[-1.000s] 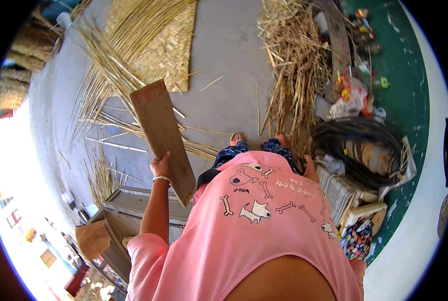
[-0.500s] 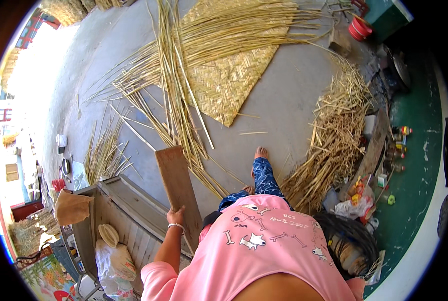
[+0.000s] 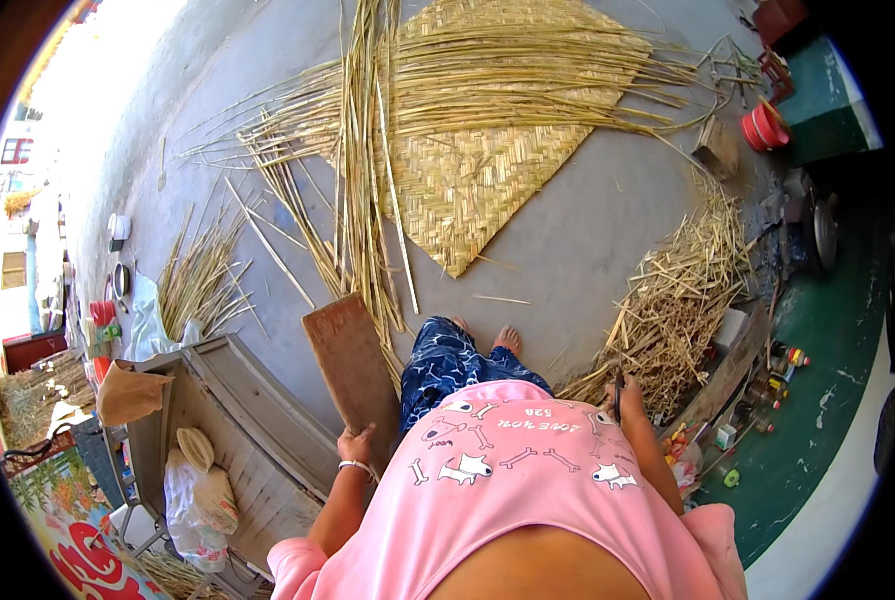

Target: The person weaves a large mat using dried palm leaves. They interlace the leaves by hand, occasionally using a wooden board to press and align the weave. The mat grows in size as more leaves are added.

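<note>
Farther out, long reeds (image 3: 507, 102) cross a woven mat (image 3: 472, 190), while my left hand (image 3: 357, 443) grips a wooden board (image 3: 352, 355), right hand (image 3: 631, 399) a dark tool (image 3: 618, 394).

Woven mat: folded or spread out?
Spread out, where visible: the mat lies flat on the floor, with long stalks laid across it.

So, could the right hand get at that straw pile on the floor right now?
Probably not without bending down: the right hand is up beside the hip, while the straw pile lies on the floor. Nothing visible blocks the way, but the hand's grip seems taken by a dark, narrow object.
</note>
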Available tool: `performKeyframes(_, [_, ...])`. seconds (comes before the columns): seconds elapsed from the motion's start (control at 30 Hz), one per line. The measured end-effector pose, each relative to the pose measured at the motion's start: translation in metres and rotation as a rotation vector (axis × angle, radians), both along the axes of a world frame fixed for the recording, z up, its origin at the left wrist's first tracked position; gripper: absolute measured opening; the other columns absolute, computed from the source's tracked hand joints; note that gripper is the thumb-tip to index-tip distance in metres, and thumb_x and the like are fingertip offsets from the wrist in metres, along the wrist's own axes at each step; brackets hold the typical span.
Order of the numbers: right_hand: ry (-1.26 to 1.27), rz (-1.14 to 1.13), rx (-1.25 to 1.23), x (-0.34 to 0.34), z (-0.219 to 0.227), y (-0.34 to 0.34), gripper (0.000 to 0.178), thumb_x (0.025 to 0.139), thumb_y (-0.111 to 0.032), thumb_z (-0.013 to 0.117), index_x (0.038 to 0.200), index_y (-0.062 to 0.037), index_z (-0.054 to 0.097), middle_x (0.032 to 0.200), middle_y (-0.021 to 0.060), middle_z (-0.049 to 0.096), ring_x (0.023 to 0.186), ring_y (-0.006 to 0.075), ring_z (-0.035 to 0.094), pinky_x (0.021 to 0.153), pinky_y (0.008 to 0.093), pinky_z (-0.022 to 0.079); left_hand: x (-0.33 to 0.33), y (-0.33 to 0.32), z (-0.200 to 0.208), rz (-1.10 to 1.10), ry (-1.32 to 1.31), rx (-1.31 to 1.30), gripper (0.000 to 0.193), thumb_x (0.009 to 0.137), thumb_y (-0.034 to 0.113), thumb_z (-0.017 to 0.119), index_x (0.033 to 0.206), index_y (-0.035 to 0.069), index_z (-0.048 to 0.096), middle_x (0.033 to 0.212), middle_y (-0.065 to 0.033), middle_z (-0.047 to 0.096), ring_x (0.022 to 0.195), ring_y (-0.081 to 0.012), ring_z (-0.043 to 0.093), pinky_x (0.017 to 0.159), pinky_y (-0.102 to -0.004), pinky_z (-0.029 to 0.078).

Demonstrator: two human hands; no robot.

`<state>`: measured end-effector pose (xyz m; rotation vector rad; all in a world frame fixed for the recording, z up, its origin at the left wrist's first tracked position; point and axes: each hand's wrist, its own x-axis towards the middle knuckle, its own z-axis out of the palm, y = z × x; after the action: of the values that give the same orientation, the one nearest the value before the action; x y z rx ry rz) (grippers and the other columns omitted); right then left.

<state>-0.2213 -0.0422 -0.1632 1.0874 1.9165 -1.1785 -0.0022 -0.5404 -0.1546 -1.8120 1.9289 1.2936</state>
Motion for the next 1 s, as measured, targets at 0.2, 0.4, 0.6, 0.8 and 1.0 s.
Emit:
performKeyframes(0.2, [-0.058,0.1,-0.01,-0.088,-0.032,-0.039,0.036,0.077,-0.004,0.062,0.11,-0.0008,0.047,0.061,0.0079,0.055,0.041,0.0169,0.055,0.032,0.0311,0.04,-0.077,0.015,0.024,0.169,0.062,0.135,0.03,0.073,0.009,0.069,0.099,-0.004,0.064,0.089,-0.009,0.067,0.078,-0.0171,0.062,0.074,-0.0298,0.049])
performKeyframes(0.4, [0.012,0.857,0.316,-0.127,-0.043,-0.086,0.049,0.072,-0.031,0.067,0.11,-0.0023,0.058,0.095,0.0183,0.064,0.087,0.0315,0.062,0.074,0.0389,0.048,-0.136,-0.046,0.031,0.083,-0.133,0.118,0.03,0.073,0.01,0.07,0.099,-0.003,0.064,0.091,-0.0118,0.068,0.082,-0.0195,0.064,0.075,-0.031,0.049])
performKeyframes(0.6, [0.024,0.98,0.205,-0.198,-0.095,-0.154,0.056,0.071,-0.044,0.068,0.11,-0.0049,0.059,0.104,0.0214,0.061,0.101,0.0349,0.057,0.084,0.0396,0.043,-0.153,-0.148,-0.04,0.11,-0.007,0.045,0.03,0.072,0.018,0.072,0.095,0.0,0.066,0.086,-0.0111,0.069,0.08,-0.0197,0.064,0.074,-0.0326,0.048])
performKeyframes(0.8, [0.264,1.054,0.139,-0.311,-0.006,-0.31,0.044,0.076,-0.035,0.065,0.108,-0.0067,0.058,0.093,0.0207,0.064,0.09,0.0391,0.06,0.076,0.0419,0.046,-0.232,-0.236,-0.023,0.14,0.143,-0.066,0.024,0.074,0.012,0.071,0.093,0.0,0.065,0.085,-0.0077,0.068,0.075,-0.015,0.061,0.072,-0.0306,0.048])
performKeyframes(1.0, [0.2,1.081,0.068,-0.394,-0.017,-0.395,0.044,0.074,-0.028,0.067,0.11,-0.007,0.056,0.093,0.0213,0.064,0.089,0.0389,0.061,0.075,0.043,0.047,-0.312,-0.29,-0.025,0.128,0.263,-0.023,0.022,0.077,0.006,0.068,0.097,0.0,0.062,0.089,-0.0055,0.067,0.079,-0.0133,0.06,0.074,-0.0288,0.048])
